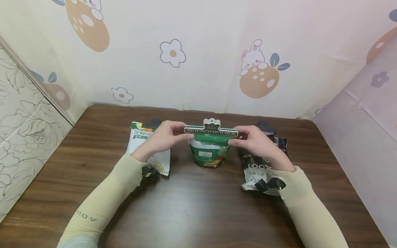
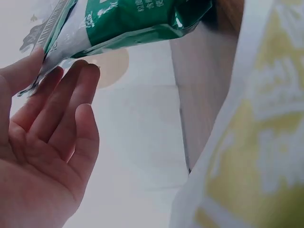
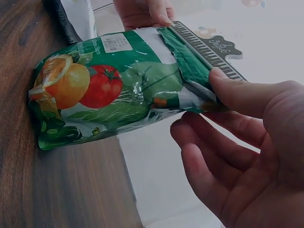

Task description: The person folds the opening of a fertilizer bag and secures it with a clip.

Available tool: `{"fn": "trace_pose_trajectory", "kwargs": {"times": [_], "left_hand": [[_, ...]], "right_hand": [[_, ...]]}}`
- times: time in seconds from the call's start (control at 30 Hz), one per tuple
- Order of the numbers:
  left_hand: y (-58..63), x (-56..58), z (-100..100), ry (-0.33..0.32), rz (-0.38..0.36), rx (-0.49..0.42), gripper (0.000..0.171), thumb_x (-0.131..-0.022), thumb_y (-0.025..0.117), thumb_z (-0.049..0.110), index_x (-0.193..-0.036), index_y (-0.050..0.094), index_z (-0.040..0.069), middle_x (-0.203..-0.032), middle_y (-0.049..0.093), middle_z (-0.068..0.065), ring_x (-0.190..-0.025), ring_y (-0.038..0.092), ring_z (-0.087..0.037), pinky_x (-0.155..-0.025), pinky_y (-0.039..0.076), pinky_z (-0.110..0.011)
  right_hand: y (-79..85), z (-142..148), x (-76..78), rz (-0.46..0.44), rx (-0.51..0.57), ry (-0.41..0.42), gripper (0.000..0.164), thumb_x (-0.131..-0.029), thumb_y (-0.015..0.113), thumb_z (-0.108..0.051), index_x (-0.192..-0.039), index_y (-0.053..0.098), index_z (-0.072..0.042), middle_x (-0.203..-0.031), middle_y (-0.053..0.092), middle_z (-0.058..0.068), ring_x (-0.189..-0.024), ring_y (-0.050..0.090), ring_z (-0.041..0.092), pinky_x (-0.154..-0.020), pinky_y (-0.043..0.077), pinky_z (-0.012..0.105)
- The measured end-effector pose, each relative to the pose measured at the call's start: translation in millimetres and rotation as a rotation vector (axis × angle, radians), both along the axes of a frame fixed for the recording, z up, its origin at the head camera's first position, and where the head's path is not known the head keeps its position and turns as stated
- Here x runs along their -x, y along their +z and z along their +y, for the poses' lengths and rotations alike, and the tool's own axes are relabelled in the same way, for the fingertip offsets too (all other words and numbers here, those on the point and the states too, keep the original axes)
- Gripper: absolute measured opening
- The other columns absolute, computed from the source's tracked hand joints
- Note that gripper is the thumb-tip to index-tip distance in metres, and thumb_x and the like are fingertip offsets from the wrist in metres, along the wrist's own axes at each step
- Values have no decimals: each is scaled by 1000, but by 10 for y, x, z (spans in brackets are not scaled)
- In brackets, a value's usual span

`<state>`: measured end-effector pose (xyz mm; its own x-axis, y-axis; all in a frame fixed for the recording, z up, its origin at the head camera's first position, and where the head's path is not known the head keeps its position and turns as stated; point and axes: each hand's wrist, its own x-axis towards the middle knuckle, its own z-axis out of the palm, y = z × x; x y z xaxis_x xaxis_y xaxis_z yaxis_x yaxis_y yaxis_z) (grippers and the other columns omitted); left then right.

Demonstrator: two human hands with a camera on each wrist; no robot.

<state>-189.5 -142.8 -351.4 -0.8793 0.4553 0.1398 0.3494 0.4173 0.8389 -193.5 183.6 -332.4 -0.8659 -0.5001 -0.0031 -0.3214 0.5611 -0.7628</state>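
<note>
A green bag (image 1: 209,148) printed with fruit and vegetables stands upright on the table, its top folded over. Across the fold sits a long clip (image 1: 212,130) with a piano-key pattern and a scalloped tab marked "Music". My left hand (image 1: 164,136) pinches the left end of the clipped fold between thumb and fingers. At the opposite end, my right hand (image 1: 257,140) pinches the bag top the same way; in the right wrist view its thumb (image 3: 237,95) lies on the fold beside the clip, other fingers loosely curved underneath. The bag's base touches the table in that view.
A white and yellow pouch (image 1: 162,160) lies left, partly under my left forearm. On the right a black and white bag (image 1: 252,168) lies partly under my right arm. Dark clips show at both bags' far ends. Behind the brown table (image 1: 192,210) hangs a patterned curtain (image 1: 204,69).
</note>
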Motion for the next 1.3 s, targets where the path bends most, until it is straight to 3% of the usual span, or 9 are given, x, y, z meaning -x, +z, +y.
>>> {"fn": "trace_pose_trajectory", "kwargs": {"times": [0.23,0.37,0.6,0.73,0.8,0.87,1.0,1.13,1.3], "left_hand": [[-13,20,-1,-28,-81,118,24,-95,66,44,-93,73,21,-89,69,-11,-72,49,-16,-65,38,-35],[-21,21,2,-36,-92,134,26,-96,64,45,-93,74,22,-85,68,-8,-70,46,-16,-64,37,-35],[-6,4,5,-25,-85,121,33,-96,63,46,-85,74,17,-59,30,5,-56,23,-15,-56,23,-33],[-3,-7,15,-13,-96,116,33,-97,63,45,-84,75,17,-58,25,5,-56,19,-16,-56,22,-33],[-4,-10,22,-4,-104,112,31,-97,63,44,-84,76,19,-59,28,5,-58,21,-17,-57,24,-34],[-9,-12,32,5,-114,106,31,-97,62,44,-86,77,19,-60,44,6,-61,31,-17,-60,30,-35],[-22,-13,56,19,-125,96,33,-99,60,44,-84,77,19,-84,70,6,-78,50,-17,-70,39,-37],[-39,-15,75,42,-137,83,36,-99,60,43,-81,77,18,-87,73,1,-80,51,-20,-71,38,-37],[-58,-24,93,83,-192,62,33,-98,62,45,-87,79,19,-82,74,2,-90,59,-17,-80,42,-39]], "right_hand": [[-29,23,22,-84,25,37,29,-91,75,-20,-115,69,-6,-103,71,8,-85,69,26,-75,56,44],[-43,24,29,-73,5,51,32,-90,76,-20,-117,68,-5,-104,71,8,-85,67,27,-74,55,40],[-75,-7,23,-90,33,5,28,-91,75,-18,-114,70,-3,-104,71,11,-89,69,36,-77,56,49],[-70,-22,5,-87,29,-27,24,-91,74,-19,-109,72,-3,-101,73,10,-84,70,36,-76,56,51],[-66,-30,-2,-90,28,-39,22,-92,74,-20,-107,73,-4,-99,73,9,-82,71,37,-76,56,52],[-65,-37,-4,-103,34,-48,22,-92,73,-21,-106,73,-3,-97,74,9,-82,71,37,-76,56,51],[-73,-39,3,-119,27,-65,21,-94,71,-23,-101,73,-3,-92,74,8,-81,71,37,-78,56,49],[-87,-38,14,-139,8,-91,23,-95,70,-27,-97,73,-5,-90,74,6,-81,72,34,-85,53,49],[-89,-48,16,-205,27,-119,27,-96,69,-29,-105,73,-4,-98,74,8,-85,72,35,-92,50,51]]}}
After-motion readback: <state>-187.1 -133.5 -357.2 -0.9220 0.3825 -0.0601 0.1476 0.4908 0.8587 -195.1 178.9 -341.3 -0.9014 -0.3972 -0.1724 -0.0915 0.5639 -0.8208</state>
